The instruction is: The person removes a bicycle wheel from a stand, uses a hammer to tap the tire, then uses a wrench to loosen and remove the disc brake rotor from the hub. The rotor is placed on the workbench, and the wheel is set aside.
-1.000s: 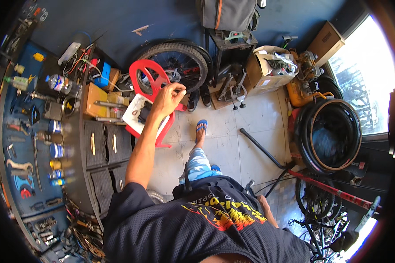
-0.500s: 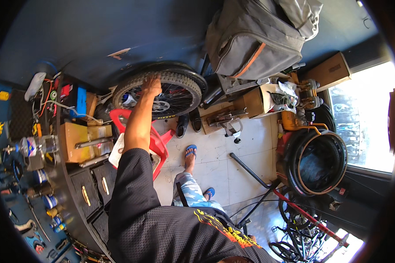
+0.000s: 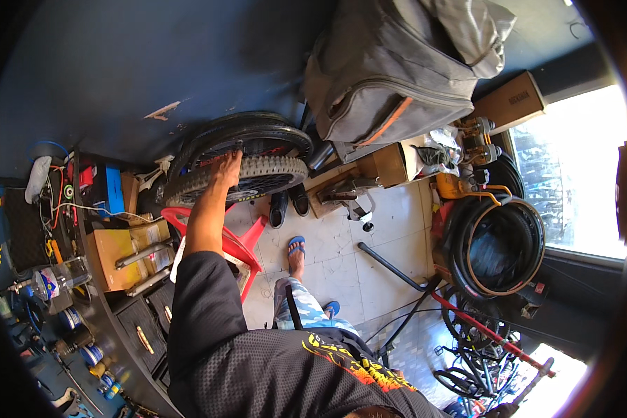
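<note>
My left hand (image 3: 226,168) reaches forward over the knobbly tyre of a bicycle wheel (image 3: 275,173). Its fingers are wrapped over the upper side of the wheel, and their tips are partly hidden. The wheel leans so that its tread faces up, with dark spokes showing below the tyre. Right behind it, against the dark blue wall, stand further bicycle wheels (image 3: 258,131) with black rims. Below my forearm is a red plastic chair (image 3: 242,244), partly covered by the arm. My right hand is out of view.
A grey bag (image 3: 390,90) stands to the right of the wheels. Shoes (image 3: 279,210) and a metal stand (image 3: 359,209) are on the tiled floor. Stacked tyres (image 3: 467,258) and a red-and-black frame (image 3: 481,327) fill the right. A cardboard box (image 3: 111,258) and tool shelves line the left.
The knobbly wheel has tipped and come toward me, so its tread now faces up and the wheels behind show more. My left hand stays on it. The view has shifted slightly.
</note>
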A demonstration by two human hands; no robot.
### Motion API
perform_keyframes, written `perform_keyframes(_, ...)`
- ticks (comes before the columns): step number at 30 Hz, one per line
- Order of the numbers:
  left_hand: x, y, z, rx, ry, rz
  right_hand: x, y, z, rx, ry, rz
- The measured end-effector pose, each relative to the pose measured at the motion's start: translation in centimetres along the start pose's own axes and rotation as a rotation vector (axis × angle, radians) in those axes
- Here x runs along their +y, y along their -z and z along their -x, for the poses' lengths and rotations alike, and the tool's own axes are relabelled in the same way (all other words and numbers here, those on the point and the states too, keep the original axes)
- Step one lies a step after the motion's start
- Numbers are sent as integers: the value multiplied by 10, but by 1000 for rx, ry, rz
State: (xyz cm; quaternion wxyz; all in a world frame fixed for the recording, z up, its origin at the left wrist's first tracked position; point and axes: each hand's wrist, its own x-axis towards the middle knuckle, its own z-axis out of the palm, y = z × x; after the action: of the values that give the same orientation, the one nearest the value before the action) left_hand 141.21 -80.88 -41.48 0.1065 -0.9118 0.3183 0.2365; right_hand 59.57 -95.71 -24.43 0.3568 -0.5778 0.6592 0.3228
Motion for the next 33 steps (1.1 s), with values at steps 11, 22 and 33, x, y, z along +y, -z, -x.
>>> perform_keyframes(11,-3,37,78,-33,-277,73,22,-7,-5,12,87,-70)
perform_keyframes(22,132,148,193,83,-777,-7,78,5,-34,42,224,-73)
perform_keyframes(33,308,122,356,393,-896,112,142,78,-152,-57,318,51)
